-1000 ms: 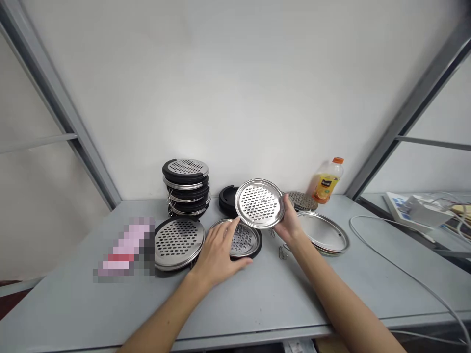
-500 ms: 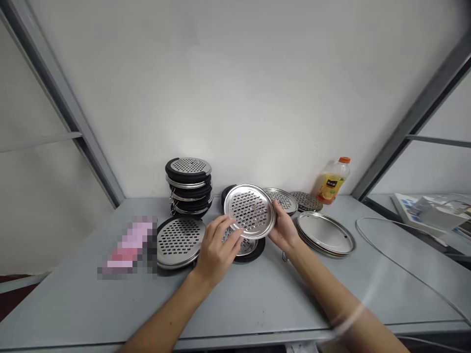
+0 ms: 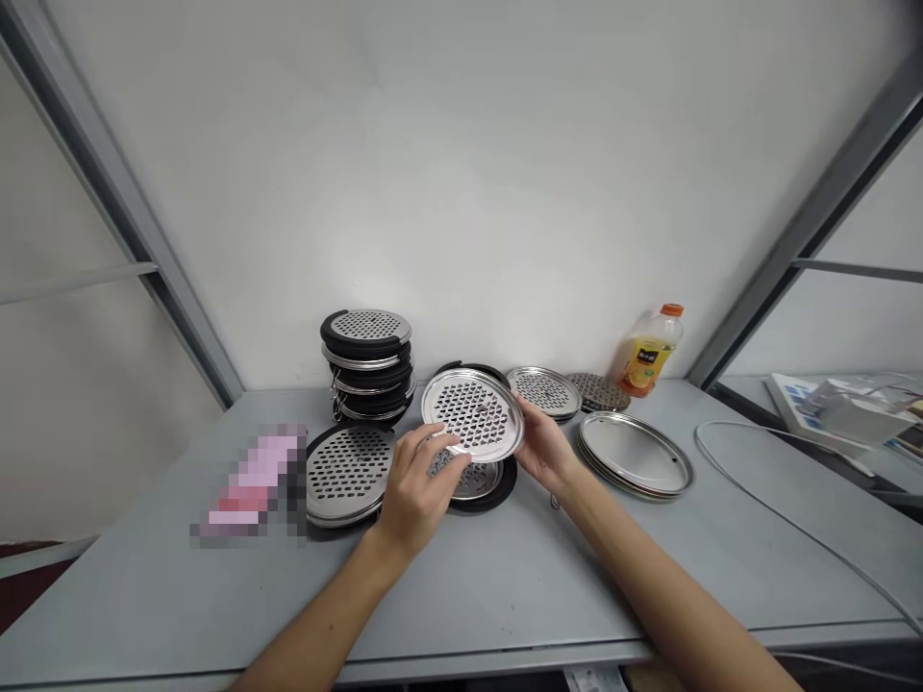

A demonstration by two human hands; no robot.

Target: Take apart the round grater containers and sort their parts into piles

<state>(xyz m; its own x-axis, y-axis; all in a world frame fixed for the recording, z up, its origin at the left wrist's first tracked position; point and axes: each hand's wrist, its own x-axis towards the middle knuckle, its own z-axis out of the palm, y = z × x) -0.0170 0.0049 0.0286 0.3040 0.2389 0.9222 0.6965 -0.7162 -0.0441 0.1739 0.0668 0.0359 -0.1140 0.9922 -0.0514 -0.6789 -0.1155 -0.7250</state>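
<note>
**Grey tabletop (image 3: 216, 605) before a white wall (image 3: 461, 173): a thin, round, perforated silver metal plate (image 3: 472, 415) is held up between two hands, near the centre of the frame**

At the left of the frame, a pixelated pink oblong patch (image 3: 256, 476) covers whatever lies there. Right of it rests a round, slotted silver disc with a black edge (image 3: 347, 478); above, against the wall, stands a tall stack of black-rimmed silver discs (image 3: 367, 370).

The left hand (image 3: 418, 492) comes up from the lower left, its fingers bent and touching the held plate at its lower-left edge; whether they pinch it cannot be told. The plate lies up and to the right of these fingertips. Being round, it has no true long axis, but it tilts, its foreshortened outline running from upper left to lower right. Below and partly behind it is a black ring (image 3: 501, 492) around a perforated metal disc.

The right hand (image 3: 544, 444) grips the plate's right rim, thumb at the edge, other fingers mostly hidden behind. Both hands are equally near, on opposite sides.

Further right are round perforated silver plates (image 3: 544, 392), brownish perforated discs (image 3: 600, 392), a pile of smooth silver plates (image 3: 635, 457), an orange-capped plastic bottle (image 3: 653, 351) and a white cable (image 3: 787, 531).
</note>
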